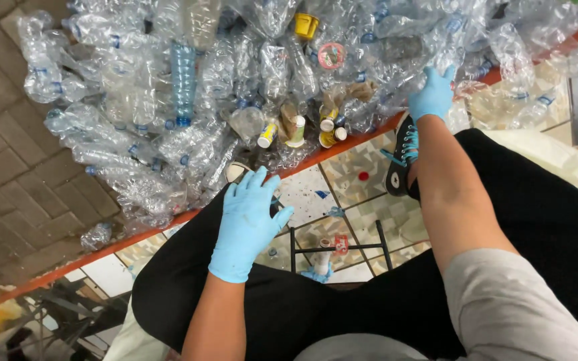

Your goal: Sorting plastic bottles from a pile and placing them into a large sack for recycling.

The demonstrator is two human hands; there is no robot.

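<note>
Both my hands wear light blue gloves. My left hand (249,220) hovers flat over my left knee with its fingers spread, holding nothing. My right hand (432,95) reaches forward into a large heap of crushed clear plastic bottles (188,127), its fingers resting on the clear bottles (403,63) at the heap's right side; whether it grips one I cannot tell. A few small bottles with yellow and white caps (299,130) lie at the heap's near edge, between my two hands. A ribbed blue-tinted bottle (183,80) stands out further back.
I sit with black trousers, a black sneaker with blue laces (403,160) by my right wrist. An orange raised edge (329,150) borders the heap. Patterned floor tiles (342,180), a black metal stool frame (339,247), scattered caps and grey brick paving (1,174) at left.
</note>
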